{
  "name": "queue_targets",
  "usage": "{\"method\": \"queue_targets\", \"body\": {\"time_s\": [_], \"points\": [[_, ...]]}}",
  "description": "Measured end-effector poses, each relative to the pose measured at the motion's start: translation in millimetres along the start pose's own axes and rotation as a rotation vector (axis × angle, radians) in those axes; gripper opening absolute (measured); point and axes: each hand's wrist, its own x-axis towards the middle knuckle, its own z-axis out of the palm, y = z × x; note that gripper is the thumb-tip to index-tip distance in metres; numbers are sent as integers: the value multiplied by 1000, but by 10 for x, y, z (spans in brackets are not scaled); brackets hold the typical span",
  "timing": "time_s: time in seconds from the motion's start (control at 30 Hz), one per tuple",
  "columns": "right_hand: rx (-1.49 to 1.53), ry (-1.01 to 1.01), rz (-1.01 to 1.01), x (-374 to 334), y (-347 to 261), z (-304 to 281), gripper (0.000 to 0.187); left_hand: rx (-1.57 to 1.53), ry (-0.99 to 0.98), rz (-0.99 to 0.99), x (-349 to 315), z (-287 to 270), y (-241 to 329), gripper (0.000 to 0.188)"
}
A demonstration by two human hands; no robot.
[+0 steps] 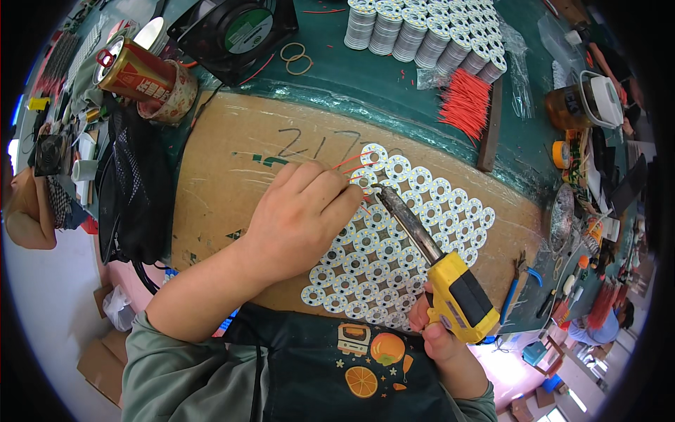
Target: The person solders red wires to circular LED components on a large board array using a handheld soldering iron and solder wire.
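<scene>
Clamped round a yellow-and-black soldering gun [462, 299], the right hand [437, 329] works over white ring-shaped circuit boards [389, 250], mid-frame; I can't tell whether the left hand [304, 211] pinches a thin red wire [355, 159]. I'd touch the tip briefly.

Workshop with a green-topped worktable [323, 77] and a pale wall [49, 299] at left;
pink floor [143, 285] on both sides, its right part glaring white; a bright patch of light [13, 150] at far left
</scene>
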Motion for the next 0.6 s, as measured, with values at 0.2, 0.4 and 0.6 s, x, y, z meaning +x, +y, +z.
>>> {"method": "queue_targets", "body": {"time_s": [0.2, 0.4, 0.6], "points": [[53, 66, -54, 57, -63, 70, 80, 6, 14, 1, 19, 13, 7, 29], [111, 135, -83, 182, -187, 151, 82, 58, 89, 0, 49, -46, 20, 28], [-49, 16, -69, -36, -46, 35, 81, 58, 44, -22, -45, -112, 57, 27]]}}
